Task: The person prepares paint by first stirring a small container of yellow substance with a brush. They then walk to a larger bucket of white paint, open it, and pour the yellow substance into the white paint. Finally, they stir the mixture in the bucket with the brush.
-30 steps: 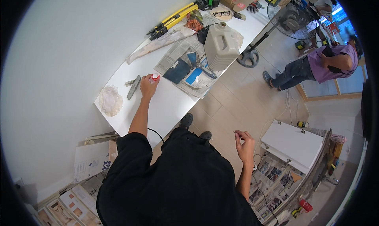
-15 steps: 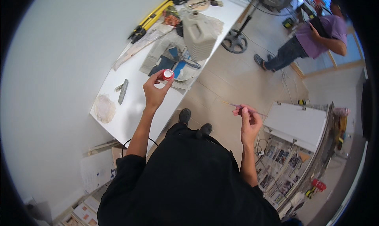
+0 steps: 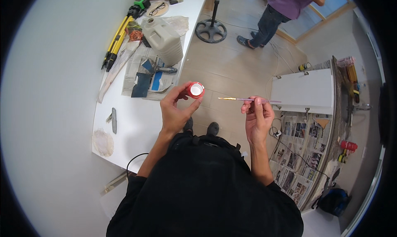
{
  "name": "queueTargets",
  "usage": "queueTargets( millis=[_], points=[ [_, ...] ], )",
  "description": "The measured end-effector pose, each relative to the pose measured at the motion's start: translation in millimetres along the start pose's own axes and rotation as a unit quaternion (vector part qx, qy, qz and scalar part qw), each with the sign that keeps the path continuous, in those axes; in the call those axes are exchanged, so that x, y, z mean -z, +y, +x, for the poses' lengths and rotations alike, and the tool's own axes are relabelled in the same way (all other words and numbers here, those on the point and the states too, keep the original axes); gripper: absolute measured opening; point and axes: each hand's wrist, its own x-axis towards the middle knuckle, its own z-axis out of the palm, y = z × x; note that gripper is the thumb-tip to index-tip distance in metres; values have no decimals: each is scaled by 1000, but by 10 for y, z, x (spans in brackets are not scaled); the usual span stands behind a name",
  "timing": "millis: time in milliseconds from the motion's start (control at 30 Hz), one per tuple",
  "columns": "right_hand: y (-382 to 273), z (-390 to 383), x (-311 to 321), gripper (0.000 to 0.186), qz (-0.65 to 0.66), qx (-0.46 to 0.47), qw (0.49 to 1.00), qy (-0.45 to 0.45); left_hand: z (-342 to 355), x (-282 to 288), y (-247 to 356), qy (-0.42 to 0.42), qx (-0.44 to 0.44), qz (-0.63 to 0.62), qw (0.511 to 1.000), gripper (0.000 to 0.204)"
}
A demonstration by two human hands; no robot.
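Note:
My left hand [image 3: 175,109] is raised in front of my chest and pinches a small round red pot [image 3: 195,89] with white inside between thumb and fingers. My right hand [image 3: 257,117] is level with it and grips a thin paintbrush [image 3: 248,99], whose yellowish tip points left toward the pot. A gap of floor separates the brush tip from the pot. Both hands hover over the wooden floor, just right of the white table [image 3: 136,125].
On the table lie newspaper with blue pieces [image 3: 149,75], a beige jerrycan [image 3: 164,39], a yellow tripod [image 3: 116,38], glasses [image 3: 156,7], a grey tool [image 3: 113,120] and a crumpled plastic bag [image 3: 102,141]. A fan base [image 3: 211,30] and another person [image 3: 285,9] stand beyond. A white cabinet [image 3: 304,90] and floor newspapers [image 3: 304,154] are at right.
My left hand lifted the red pot off the table and brought it in front of me. My right hand rose with the brush toward it. The view tilted down.

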Motion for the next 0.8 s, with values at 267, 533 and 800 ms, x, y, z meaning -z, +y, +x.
queueTargets(
  millis=[267, 533, 800],
  points=[
    [-107, -39, 78, 21, -3, 31, 999, 35, -46, -135, 87, -53, -6, 3, 999, 53],
    [-46, -64, 127, 20, -46, 13, 997, 65, -156, 285, -516, 62, -6, 165, 984, 48],
    [127, 48, 70, 21, -74, -39, 996, 29, -653, 1186, -2168, 278, 87, 312, 904, 46]
  ],
)
